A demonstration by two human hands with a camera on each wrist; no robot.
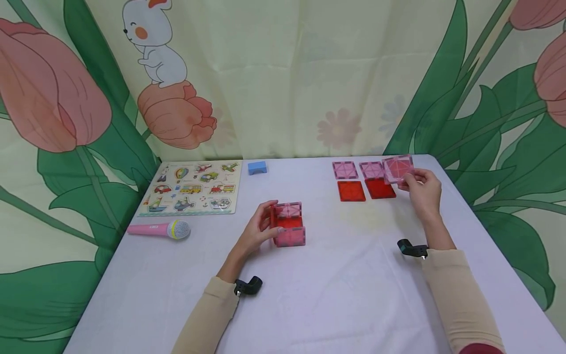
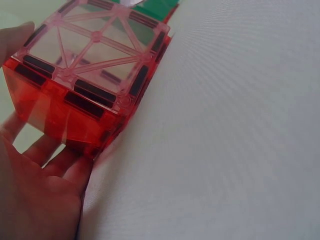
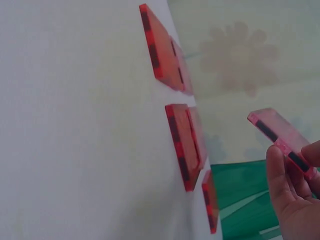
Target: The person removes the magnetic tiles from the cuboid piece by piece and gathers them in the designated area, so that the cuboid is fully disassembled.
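Observation:
My left hand holds a small open-topped box of magnetic tiles on the table, thumb at its near pink wall and fingers on its left side. In the left wrist view, its pink wall shows black magnets along the edges, and the fingers press a red wall. At the back right, my right hand pinches a pink square magnetic tile by its corner, raised above the table. Below it lie pink tiles and red tiles; another red tile shows in the right wrist view.
A picture puzzle board lies at the back left, with a pink toy microphone in front of it. Beside the board sits a blue block. A printed curtain hangs along the table's back edge.

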